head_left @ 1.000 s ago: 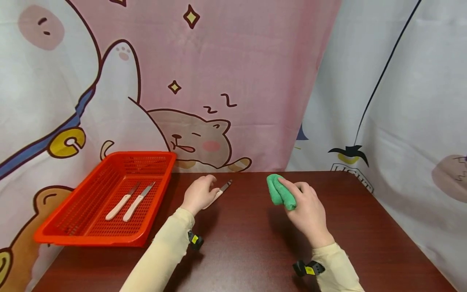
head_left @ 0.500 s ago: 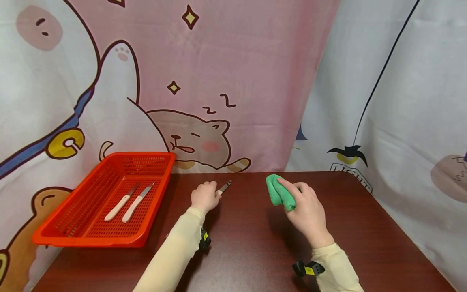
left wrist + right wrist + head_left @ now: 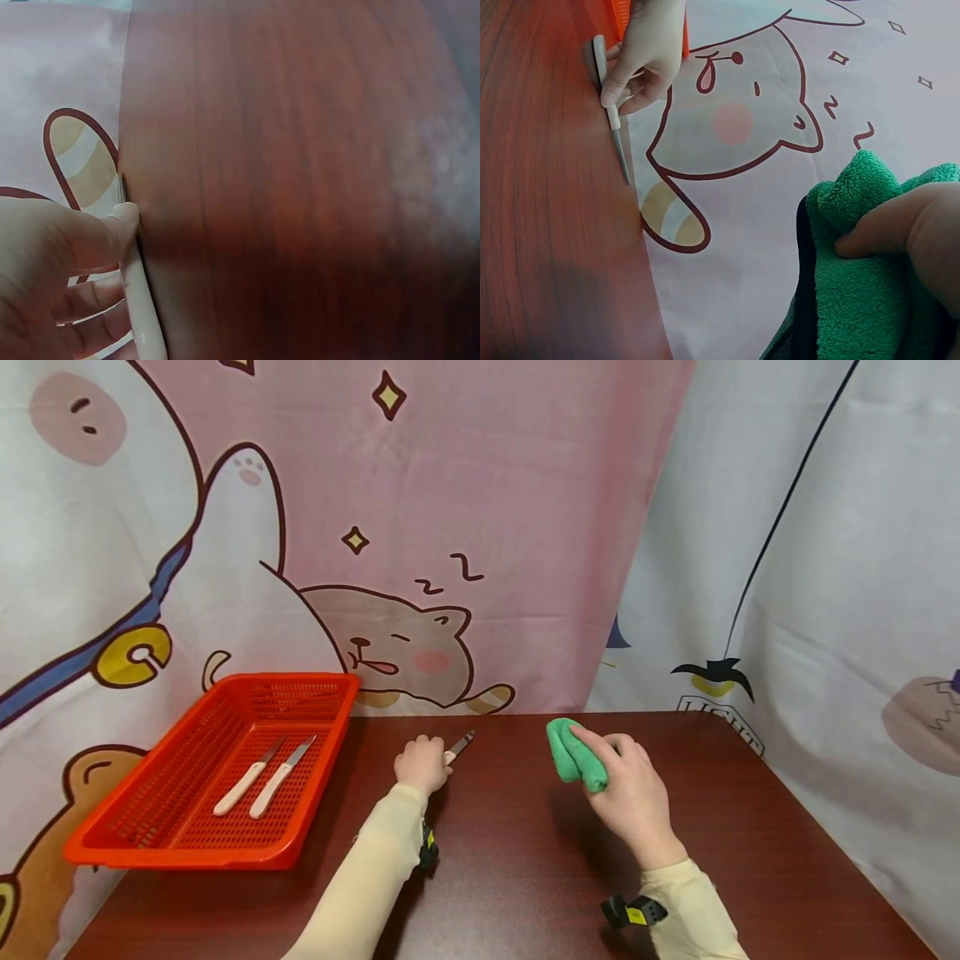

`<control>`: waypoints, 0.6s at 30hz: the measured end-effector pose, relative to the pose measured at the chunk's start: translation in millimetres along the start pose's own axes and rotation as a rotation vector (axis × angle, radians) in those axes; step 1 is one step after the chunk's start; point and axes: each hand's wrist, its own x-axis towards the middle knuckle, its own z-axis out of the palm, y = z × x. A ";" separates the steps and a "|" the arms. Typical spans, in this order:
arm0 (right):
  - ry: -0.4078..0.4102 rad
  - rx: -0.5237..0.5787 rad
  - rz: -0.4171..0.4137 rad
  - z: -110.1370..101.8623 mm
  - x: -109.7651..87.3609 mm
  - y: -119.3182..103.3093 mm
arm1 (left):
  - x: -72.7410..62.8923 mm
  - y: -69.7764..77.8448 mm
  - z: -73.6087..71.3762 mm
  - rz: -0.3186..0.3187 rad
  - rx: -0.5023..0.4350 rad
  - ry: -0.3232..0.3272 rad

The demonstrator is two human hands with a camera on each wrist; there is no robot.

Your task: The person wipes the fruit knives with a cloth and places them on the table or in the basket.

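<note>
I find the left hand [image 3: 422,765] pinching a slim white-handled metal knife [image 3: 460,747] pointing far-right; the right hand [image 3: 632,792] grips folded green plush cloth [image 3: 573,757].

Mid-frame in the head view, the left hand [image 3: 422,765] is hiding much of the knife [image 3: 461,746], while the right wrist view is cutting off the right hand [image 3: 926,229] and green cloth [image 3: 859,307], lower right, and red basket [image 3: 620,10], upper left.

2 knives [image 3: 272,788] lie in the basket [image 3: 180,857], left of a 3rd knife [image 3: 460,747] and the cloth [image 3: 576,757].
</note>
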 end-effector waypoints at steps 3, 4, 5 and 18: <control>-0.001 0.002 0.002 -0.7 0.1 0.0 | 0.3 1.0 -0.1 -0.021 -0.012 -0.011; 0.000 0.003 0.003 -1.0 0.2 -0.1 | 0.3 1.1 -0.2 -0.026 -0.015 -0.015; 0.000 0.002 0.003 -0.9 0.2 -0.2 | 0.3 1.2 -0.4 -0.032 -0.017 -0.018; -0.003 0.003 0.004 -1.4 0.1 -0.5 | -3.9 5.3 -1.3 -0.003 0.019 -0.053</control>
